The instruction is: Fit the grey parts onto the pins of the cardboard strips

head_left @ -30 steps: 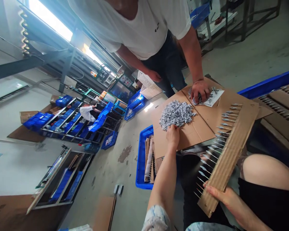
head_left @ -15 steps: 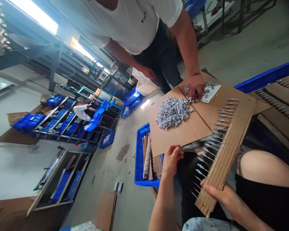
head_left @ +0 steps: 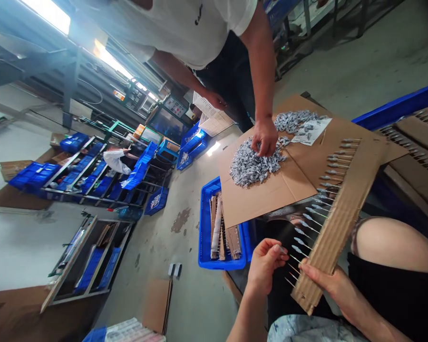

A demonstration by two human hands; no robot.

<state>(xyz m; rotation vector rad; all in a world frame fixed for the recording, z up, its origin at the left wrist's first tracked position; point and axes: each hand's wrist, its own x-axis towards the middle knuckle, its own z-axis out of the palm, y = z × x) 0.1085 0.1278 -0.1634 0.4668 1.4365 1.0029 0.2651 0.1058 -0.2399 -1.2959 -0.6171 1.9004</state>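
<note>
My right hand (head_left: pixel 324 280) grips the near end of a long corrugated cardboard strip (head_left: pixel 342 218) with a row of thin pins sticking out of its left edge, most capped with small silver pieces. My left hand (head_left: pixel 267 261) is pinched shut on a small silver piece (head_left: pixel 282 249) right beside the bare pins near the strip's lower end. A flat cardboard sheet (head_left: pixel 267 194) beyond carries a heap of silver pieces (head_left: pixel 249 164). Another person's hand (head_left: pixel 266 137) rests on that heap.
A person in a white shirt (head_left: pixel 185 23) stands over the cardboard. A blue crate (head_left: pixel 217 228) with cardboard strips sits on the floor below it. Another blue crate (head_left: pixel 395 109) with loaded strips is at right. Shelves of blue bins (head_left: pixel 89 175) stand at left.
My left hand left the heap and came back to the strip's lower pins with a silver piece. The other person's hand moved from the paper sheet onto the main heap.
</note>
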